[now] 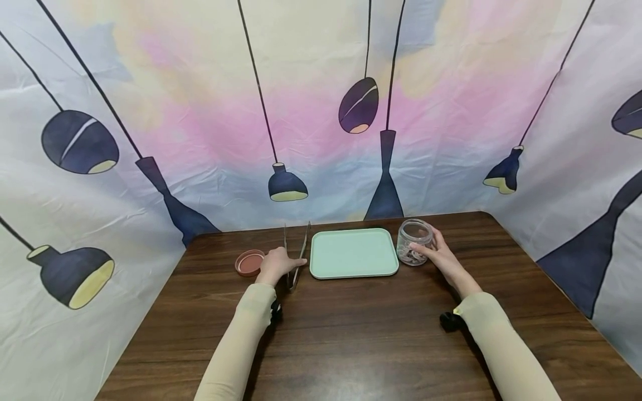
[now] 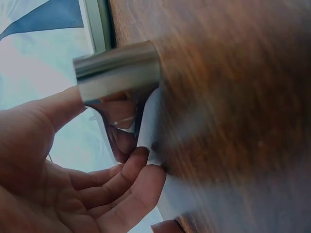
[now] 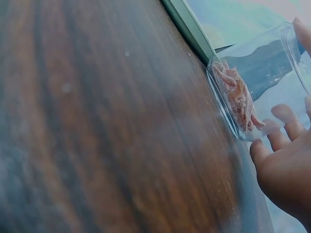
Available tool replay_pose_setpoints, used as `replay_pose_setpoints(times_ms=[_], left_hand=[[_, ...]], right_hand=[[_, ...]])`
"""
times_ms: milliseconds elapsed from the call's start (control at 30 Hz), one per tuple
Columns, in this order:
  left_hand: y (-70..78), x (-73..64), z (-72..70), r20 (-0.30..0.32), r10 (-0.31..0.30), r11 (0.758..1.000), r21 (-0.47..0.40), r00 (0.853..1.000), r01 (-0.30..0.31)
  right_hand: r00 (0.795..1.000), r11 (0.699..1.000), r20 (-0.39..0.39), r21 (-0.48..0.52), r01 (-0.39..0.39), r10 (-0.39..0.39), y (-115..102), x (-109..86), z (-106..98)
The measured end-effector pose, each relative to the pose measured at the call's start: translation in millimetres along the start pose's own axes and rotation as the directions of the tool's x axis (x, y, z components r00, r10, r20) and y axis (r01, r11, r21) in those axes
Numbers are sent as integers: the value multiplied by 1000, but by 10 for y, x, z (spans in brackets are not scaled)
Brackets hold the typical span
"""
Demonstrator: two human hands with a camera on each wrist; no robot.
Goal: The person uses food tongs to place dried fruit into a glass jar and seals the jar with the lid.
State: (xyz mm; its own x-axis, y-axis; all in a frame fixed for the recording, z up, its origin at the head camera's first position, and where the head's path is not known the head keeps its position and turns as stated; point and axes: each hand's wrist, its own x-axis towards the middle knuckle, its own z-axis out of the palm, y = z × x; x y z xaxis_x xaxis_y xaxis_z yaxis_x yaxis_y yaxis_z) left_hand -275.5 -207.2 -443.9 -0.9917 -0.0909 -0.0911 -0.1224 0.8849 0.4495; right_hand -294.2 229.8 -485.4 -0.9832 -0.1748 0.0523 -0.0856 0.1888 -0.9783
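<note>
Metal tongs [image 1: 304, 245] lie on the table left of the tray, their two arms pointing away and the bend nearest me. My left hand [image 1: 277, 264] grips them, thumb on one side and fingers on the other; in the left wrist view the shiny bend [image 2: 119, 73] sits between thumb and curled fingertips. At the tray's right stands a clear, lidless jar [image 1: 414, 239], held around its side by my right hand [image 1: 441, 253]. Thin, reddish-brown pieces [image 3: 238, 97] lie at the jar's bottom in the right wrist view; their kind cannot be told.
Between the hands lies a pale green rectangular tray [image 1: 353, 253] with a raised rim. A round reddish lid [image 1: 249, 263] rests left of my left hand. Behind the brown wooden table [image 1: 361, 334] hangs a cloth [image 1: 321, 111] printed with lamps.
</note>
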Motion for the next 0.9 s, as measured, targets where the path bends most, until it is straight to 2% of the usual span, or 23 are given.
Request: replay_pose_setpoints(times_ms=[400, 567, 900], left_hand=[[13, 7, 25, -46, -31, 999, -42, 998, 29], [7, 21, 24, -44, -33, 999, -35, 998, 31], [-14, 6, -3, -40, 6, 999, -39, 999, -7]], right_hand=[[1000, 1000, -1, -14, -15, 15, 6, -6, -12], [1000, 1000, -5, -12, -21, 21, 0, -4, -11], [1000, 1000, 1, -1, -19, 19, -16, -16, 7]])
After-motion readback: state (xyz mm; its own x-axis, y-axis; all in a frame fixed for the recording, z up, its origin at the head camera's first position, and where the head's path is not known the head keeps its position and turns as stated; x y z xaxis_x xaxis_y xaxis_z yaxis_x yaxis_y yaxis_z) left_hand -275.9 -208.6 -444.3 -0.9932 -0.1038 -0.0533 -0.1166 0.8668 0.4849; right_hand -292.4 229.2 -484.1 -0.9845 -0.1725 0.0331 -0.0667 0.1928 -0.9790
